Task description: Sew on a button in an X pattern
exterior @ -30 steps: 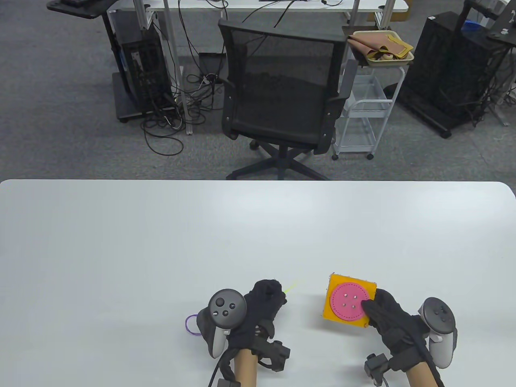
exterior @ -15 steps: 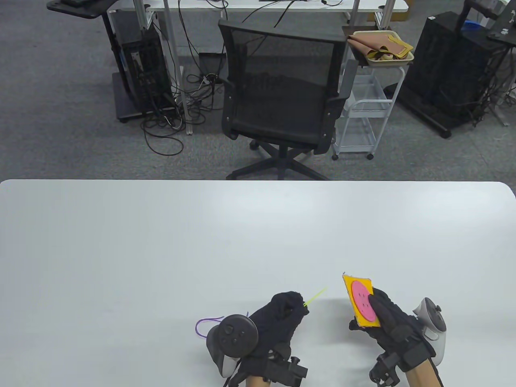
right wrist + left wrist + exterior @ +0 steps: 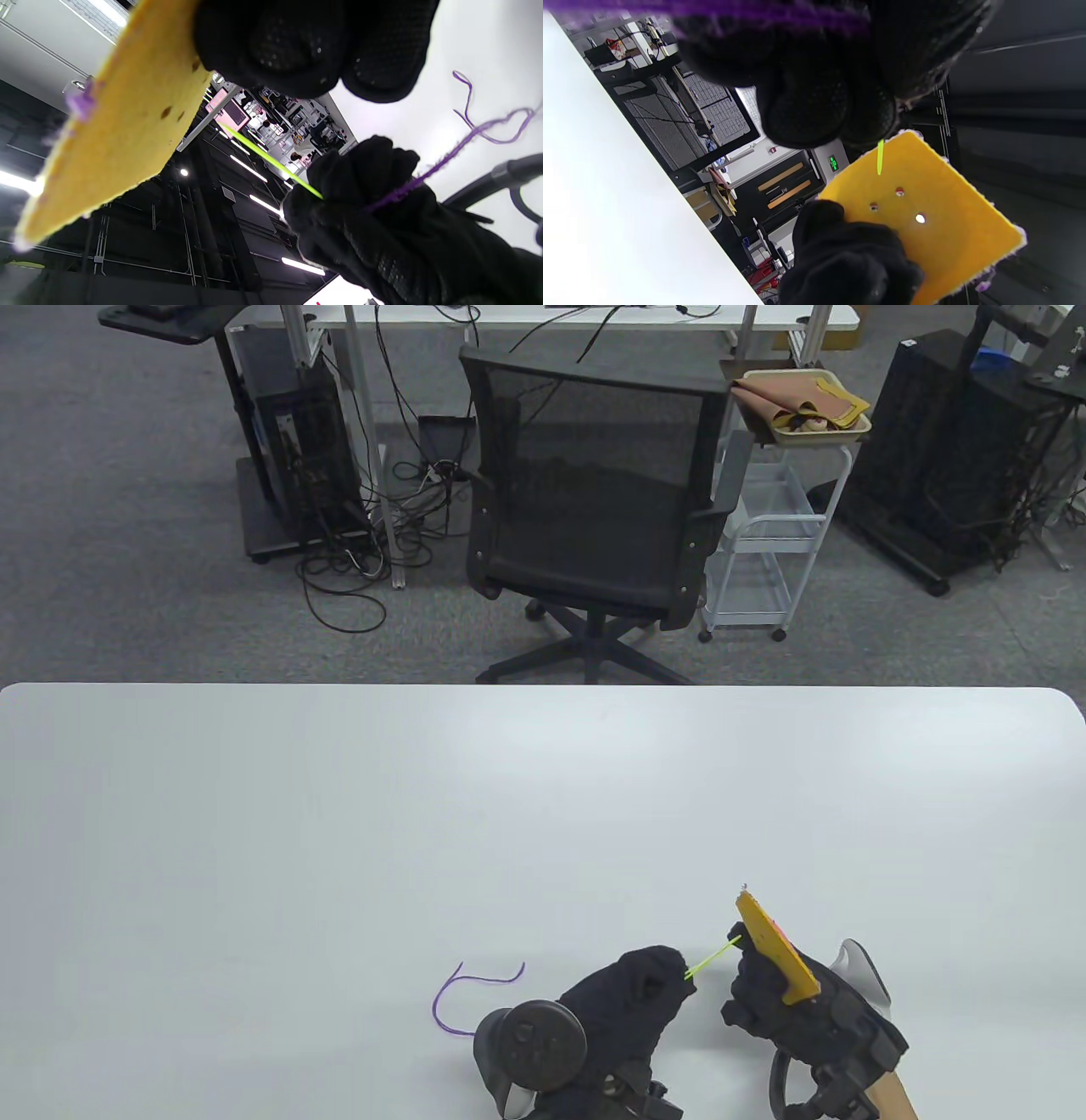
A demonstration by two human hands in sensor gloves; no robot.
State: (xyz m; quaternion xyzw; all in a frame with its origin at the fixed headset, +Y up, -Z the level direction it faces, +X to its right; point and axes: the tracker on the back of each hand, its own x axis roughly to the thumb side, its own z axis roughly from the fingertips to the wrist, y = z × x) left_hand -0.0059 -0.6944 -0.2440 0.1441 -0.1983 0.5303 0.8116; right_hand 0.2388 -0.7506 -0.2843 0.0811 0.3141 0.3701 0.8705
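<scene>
My right hand [image 3: 751, 984] grips the lower edge of a yellow felt square [image 3: 776, 950] and holds it upright, edge-on in the table view. Its pink button side faces right, away from my left hand. My left hand [image 3: 670, 976] pinches a yellow-green needle [image 3: 711, 957] whose tip points at the felt's back. In the left wrist view the needle tip [image 3: 880, 157] sits just above the small holes in the yellow felt [image 3: 937, 220]. Purple thread [image 3: 445, 161] runs from the pinching left hand [image 3: 373, 220] and trails onto the table [image 3: 467, 993].
The white table [image 3: 339, 814] stretches wide to the left and back. Beyond its far edge stand a black office chair [image 3: 594, 492] and a white cart [image 3: 764, 551] with a tray of fabric.
My right hand lifted the felt off the table and turned it up on edge. My left hand moved right with the needle, up to the felt's back, and the thread trailed out behind.
</scene>
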